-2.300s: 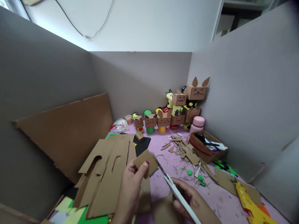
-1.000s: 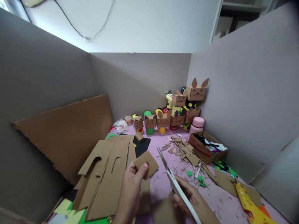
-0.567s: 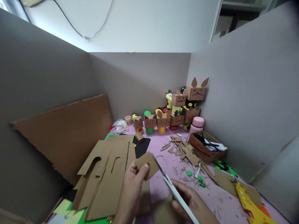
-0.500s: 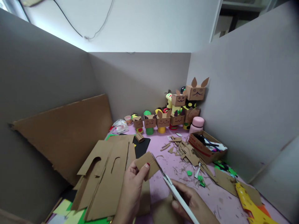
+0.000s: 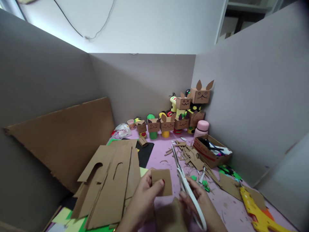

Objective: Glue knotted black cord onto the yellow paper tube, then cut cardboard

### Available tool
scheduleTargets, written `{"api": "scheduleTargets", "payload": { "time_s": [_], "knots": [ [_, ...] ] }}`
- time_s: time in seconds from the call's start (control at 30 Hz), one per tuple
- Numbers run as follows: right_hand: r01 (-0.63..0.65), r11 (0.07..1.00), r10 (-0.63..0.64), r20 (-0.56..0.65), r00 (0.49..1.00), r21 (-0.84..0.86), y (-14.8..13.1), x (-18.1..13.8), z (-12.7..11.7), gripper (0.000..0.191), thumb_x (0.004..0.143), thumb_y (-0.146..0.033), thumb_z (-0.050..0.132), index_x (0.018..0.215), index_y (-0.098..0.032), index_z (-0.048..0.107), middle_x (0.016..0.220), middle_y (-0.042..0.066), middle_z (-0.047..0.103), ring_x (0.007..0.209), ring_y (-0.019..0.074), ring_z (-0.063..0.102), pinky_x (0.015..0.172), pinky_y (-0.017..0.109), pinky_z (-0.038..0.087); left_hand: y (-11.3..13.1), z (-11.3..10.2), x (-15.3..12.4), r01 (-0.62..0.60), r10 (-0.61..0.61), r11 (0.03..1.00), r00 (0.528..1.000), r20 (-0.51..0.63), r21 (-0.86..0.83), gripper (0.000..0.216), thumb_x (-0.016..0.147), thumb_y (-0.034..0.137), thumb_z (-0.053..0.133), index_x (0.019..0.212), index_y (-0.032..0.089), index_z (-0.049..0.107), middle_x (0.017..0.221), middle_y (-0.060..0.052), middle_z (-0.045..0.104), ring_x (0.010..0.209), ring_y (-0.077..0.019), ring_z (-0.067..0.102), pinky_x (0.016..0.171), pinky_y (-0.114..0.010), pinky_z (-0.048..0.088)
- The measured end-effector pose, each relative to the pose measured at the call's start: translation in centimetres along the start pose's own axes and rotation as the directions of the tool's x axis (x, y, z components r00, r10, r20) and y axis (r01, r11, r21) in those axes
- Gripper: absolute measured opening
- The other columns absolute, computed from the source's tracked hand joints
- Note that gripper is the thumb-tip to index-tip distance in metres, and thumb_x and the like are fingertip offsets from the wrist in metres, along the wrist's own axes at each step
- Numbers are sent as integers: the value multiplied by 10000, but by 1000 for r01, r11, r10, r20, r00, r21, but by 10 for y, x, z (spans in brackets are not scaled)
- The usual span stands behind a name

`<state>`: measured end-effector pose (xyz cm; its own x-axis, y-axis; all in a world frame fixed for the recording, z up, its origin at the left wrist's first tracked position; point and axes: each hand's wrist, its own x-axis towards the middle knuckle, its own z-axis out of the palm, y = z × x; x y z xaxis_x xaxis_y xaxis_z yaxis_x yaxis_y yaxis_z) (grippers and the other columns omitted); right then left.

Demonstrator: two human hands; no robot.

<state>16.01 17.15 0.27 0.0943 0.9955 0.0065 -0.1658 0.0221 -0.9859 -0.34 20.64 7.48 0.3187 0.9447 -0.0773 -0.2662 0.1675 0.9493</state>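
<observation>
A small square of brown cardboard [image 5: 166, 180] is pinched between the thumb and fingers of my left hand [image 5: 148, 193], above the pink tabletop. My right hand [image 5: 199, 201] is wrapped round white-handled scissors [image 5: 184, 180], whose blades point up and away, to the right of the square and apart from it. The blades look nearly closed. Below both hands, close to me, lies a folded brown cardboard piece [image 5: 170, 217], partly hidden by my right hand.
Stacked cardboard sheets [image 5: 112, 193] lie on the left. Cardboard scraps [image 5: 193, 158] litter the right, near a box of pens [image 5: 211, 156]. A yellow glue gun [image 5: 257, 209] rests at front right. Cardboard animal-faced figures [image 5: 167, 124] and a pink bottle [image 5: 201, 127] stand at the back.
The scissors have come away from the square's edge and swung more upright. My left hand has turned the square and shifted it right and slightly down.
</observation>
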Motion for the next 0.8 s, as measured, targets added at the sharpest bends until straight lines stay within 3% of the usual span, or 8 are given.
{"api": "scheduleTargets", "payload": {
  "time_s": [0.1,0.2,0.3,0.43,0.63,0.7,0.8],
  "knots": [
    [54,997,-49,-81,996,58,-15,-4,4,577,620,-446,753,1106,-212,546,757,7,594,624,142,551,584,251,475,-10,0,-3,89,-110,991,967,230,96,135,671,212,674,782,151,628,705,-19,647,633,-145,590,605,-243,455],
    [42,994,-30,-130,991,97,-28,-8,8,502,572,-370,791,990,-219,557,679,-27,576,623,135,543,603,241,466,-19,-2,-2,118,-171,974,944,283,195,128,656,208,680,760,144,640,720,-27,650,621,-145,583,570,-235,443],
    [9,991,11,-147,989,136,-35,-9,11,498,531,-312,802,951,-223,550,592,-63,518,571,130,522,568,242,461,-19,-2,2,105,-134,979,977,165,174,125,635,196,696,726,159,618,666,0,644,568,-124,564,520,-208,416],
    [15,982,2,-89,996,187,-32,-9,15,549,529,-260,797,1008,-217,532,706,-27,582,605,132,542,575,242,461,-10,2,7,83,-81,991,996,-25,106,187,577,215,754,657,155,597,621,1,653,583,-125,580,543,-200,426],
    [11,952,11,-72,997,307,-12,-9,19,556,610,-323,774,1061,-216,467,642,-58,525,459,79,451,438,193,371,-33,25,5,76,-114,975,978,-177,-207,274,555,281,783,754,156,641,720,-42,721,648,-172,651,624,-257,495],
    [53,945,-16,-115,993,323,-7,-8,22,560,628,-381,756,1073,-228,453,647,-53,514,477,98,470,456,212,392,-47,35,3,89,-170,943,957,-235,-322,342,519,297,801,795,157,655,745,-51,729,653,-189,663,599,-263,502],
    [53,951,-12,-134,991,304,-3,-8,24,623,614,-431,755,1113,-237,437,681,-40,520,485,108,474,468,228,402,-55,42,1,90,-201,926,939,-278,-366,360,515,322,798,799,141,672,688,-46,718,589,-183,648,528,-251,487]
  ]
}}
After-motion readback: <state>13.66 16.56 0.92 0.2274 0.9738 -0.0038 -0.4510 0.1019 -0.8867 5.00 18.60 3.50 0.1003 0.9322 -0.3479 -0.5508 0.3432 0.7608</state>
